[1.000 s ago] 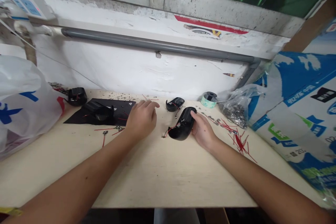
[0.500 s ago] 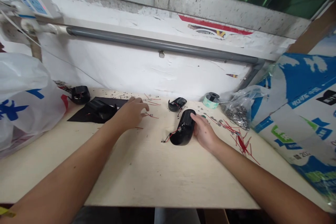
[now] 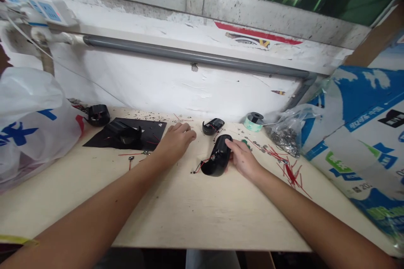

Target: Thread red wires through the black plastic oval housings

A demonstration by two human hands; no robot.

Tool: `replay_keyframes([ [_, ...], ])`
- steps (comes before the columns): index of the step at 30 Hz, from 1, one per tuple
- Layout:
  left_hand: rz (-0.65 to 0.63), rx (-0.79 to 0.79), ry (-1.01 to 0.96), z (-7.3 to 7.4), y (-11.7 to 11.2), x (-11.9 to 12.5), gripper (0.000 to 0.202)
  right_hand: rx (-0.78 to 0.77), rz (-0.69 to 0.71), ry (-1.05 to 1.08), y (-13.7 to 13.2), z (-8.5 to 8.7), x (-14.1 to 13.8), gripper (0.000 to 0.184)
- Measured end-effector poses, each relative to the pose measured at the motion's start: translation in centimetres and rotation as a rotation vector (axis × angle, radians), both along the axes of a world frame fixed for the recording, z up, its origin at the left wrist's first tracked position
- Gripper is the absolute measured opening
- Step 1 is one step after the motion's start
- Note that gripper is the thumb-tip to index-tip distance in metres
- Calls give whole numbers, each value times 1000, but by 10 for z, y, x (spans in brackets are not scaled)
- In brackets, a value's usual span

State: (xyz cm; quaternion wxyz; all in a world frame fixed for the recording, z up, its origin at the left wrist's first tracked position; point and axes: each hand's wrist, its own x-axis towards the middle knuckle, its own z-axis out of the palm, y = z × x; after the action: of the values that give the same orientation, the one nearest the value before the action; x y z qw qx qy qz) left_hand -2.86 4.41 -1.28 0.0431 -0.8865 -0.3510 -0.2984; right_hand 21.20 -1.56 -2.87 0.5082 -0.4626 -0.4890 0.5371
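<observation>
At far left, one white plastic bag [image 3: 30, 130] with blue print, sagging over the end of a pale wooden bench [image 3: 189, 214]. Just right of it, one black plastic part [image 3: 99, 115]. Next, one black sheet [image 3: 151, 134] flat on the bench, with a second black plastic part [image 3: 123, 132] on top and small metal terminals with red wires [image 3: 131, 158] just in front. Then the left hand [image 3: 175, 143], just right of the sheet, fingers loosely curled, holding nothing. Beyond its fingertips, one small black shell half [image 3: 212, 126], untouched. Right of centre, the large black plastic shell [image 3: 216, 157], on the bench, trailing a red wire, against the right hand [image 3: 243, 159]: fingers pressed along its right side, thumb out of sight, firmness of the grip impossible to tell. Further right, one roll of tape [image 3: 253, 121], one clear bag of metal bits [image 3: 284, 136], a scatter of cut red wires [image 3: 292, 175], and one large printed sack [image 3: 356, 134] at the bench's far end.
</observation>
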Motion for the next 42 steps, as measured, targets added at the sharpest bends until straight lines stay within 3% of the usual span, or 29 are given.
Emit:
replay_keyframes([
  [5,-28,-96,-295,11,-13,6,24,3,-14,-125,-2,3,-2,47],
  [10,-84,-125,-386,9,-22,11,21,24,-127,-169,-4,9,-5,51],
  [13,-158,-102,-381,7,-28,16,22,90,-197,-113,-7,16,-7,52],
  [20,-445,14,-112,7,-38,29,32,187,-128,-100,-7,20,-8,40],
  [24,-383,123,30,5,-38,30,31,228,-164,-130,-4,17,-4,32],
  [28,-301,264,-46,7,-39,25,32,243,-261,-191,-2,17,2,26],
  [33,-322,461,-97,13,-44,22,29,143,-162,-156,-2,16,2,41],
  [38,-349,530,-149,14,-45,26,23,273,-113,-89,0,11,0,25],
  [42,-328,547,-196,12,-38,27,21,229,-81,71,0,13,1,20],
])
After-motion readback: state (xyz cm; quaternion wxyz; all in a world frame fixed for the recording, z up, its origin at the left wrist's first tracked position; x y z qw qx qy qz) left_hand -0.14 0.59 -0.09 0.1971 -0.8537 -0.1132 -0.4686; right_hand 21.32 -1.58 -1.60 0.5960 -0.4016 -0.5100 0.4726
